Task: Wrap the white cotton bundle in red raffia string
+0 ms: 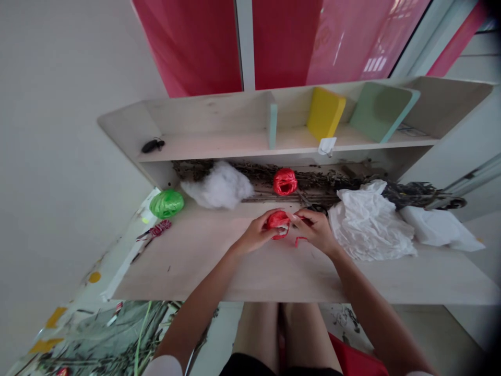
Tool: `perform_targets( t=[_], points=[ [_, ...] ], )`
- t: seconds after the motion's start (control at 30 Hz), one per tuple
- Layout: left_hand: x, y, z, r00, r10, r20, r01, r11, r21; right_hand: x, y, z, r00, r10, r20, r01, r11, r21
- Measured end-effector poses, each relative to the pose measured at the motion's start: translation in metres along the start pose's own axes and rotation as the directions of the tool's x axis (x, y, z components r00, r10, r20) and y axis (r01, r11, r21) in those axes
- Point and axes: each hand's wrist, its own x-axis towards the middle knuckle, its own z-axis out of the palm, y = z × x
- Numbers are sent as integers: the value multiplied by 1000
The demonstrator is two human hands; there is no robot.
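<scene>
My left hand (254,233) and my right hand (315,230) meet over the pale wooden desk (219,266), both pinching a small bunch of red raffia (277,221). A loose red strand (300,240) hangs below them, touching or close to the desk. Just beyond my hands sits a red raffia ball (285,181). Dark-handled scissors (315,209) lie by my right fingertips, partly hidden by that hand. A green raffia ball (166,203) rests further left, next to a tuft of white fibre stuffing (217,185).
Crumpled white tissue (370,222) and a white sheet (440,228) lie at right. Dried twigs (313,183) run along the desk's back. Above stands a shelf (207,146) with a black beetle-shaped object (152,145), a yellow block (325,113) and a pale green board (379,111).
</scene>
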Motion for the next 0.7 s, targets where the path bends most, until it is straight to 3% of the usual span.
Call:
perform_targets(
  t=[0.33,0.7],
  points=[
    [-6,-5,11,995,70,-73,-44,948,314,-6,-11,-1,999,18,-33,-18,1000,15],
    [0,-5,15,974,-1,-229,-1,1000,-7,1,7,6,984,153,-91,-150,988,45]
  ],
)
